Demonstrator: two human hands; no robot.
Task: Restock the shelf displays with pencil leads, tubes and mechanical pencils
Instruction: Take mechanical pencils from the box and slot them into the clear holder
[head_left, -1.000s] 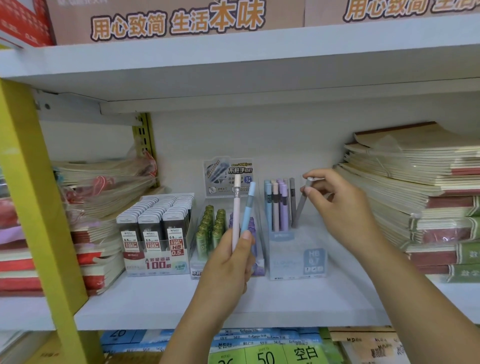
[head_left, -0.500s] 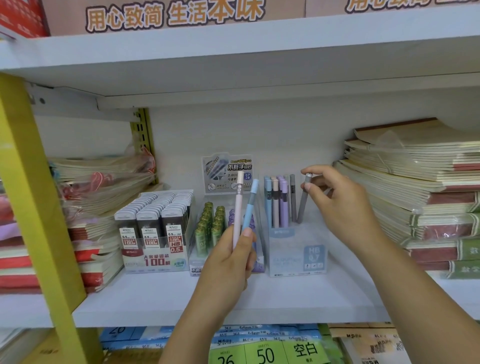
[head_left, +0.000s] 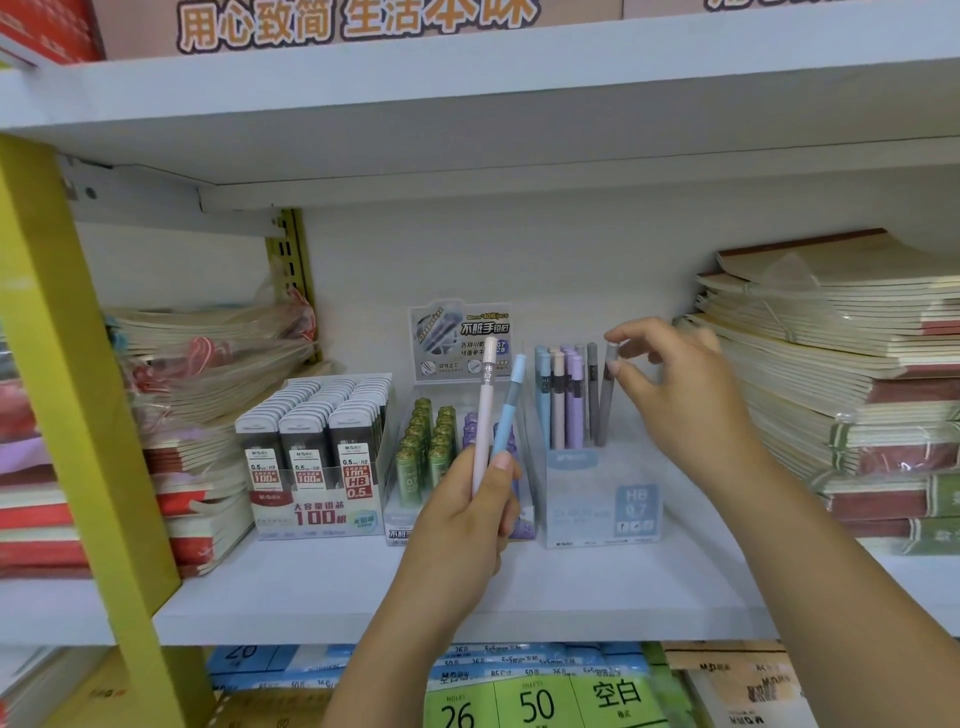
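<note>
A white shelf board (head_left: 311, 587) in a stationery shop runs left to right, closed at the far side by a pale back panel (head_left: 519, 249) and roofed by an upper shelf (head_left: 467, 104). A yellow upright (head_left: 67, 415) stands at the near left.

Wrapped notebook stacks fill both ends, the left stack (head_left: 208, 364) and the taller right stack (head_left: 831, 364). Between them, three displays sit side by side against the far part of the board. From left to right they are a box of 0.5 HB lead cases (head_left: 317, 452), a tray of green tubes (head_left: 426, 447) with a backing card (head_left: 460, 338), and a clear HB 0.7 display box (head_left: 602, 509). In that box, upright pastel lead tubes (head_left: 561, 400) stand at its far left part.

The right hand (head_left: 685, 395) is in the gap between the clear box and the right stack. Its thumb and forefinger pinch the top of a grey lead tube (head_left: 605, 400), which leans slightly with its lower end inside the box, just right of the others.

The left hand (head_left: 467, 519) is raised in front of the green-tube tray. It grips a pink lead tube (head_left: 485, 410) and a blue lead tube (head_left: 511, 400), both pointing up.

A bare strip of board lies along the near edge in front of the displays, and there is open height above the tube tops. Below the edge, labelled paper packs (head_left: 535, 701) fill the lower shelf.
</note>
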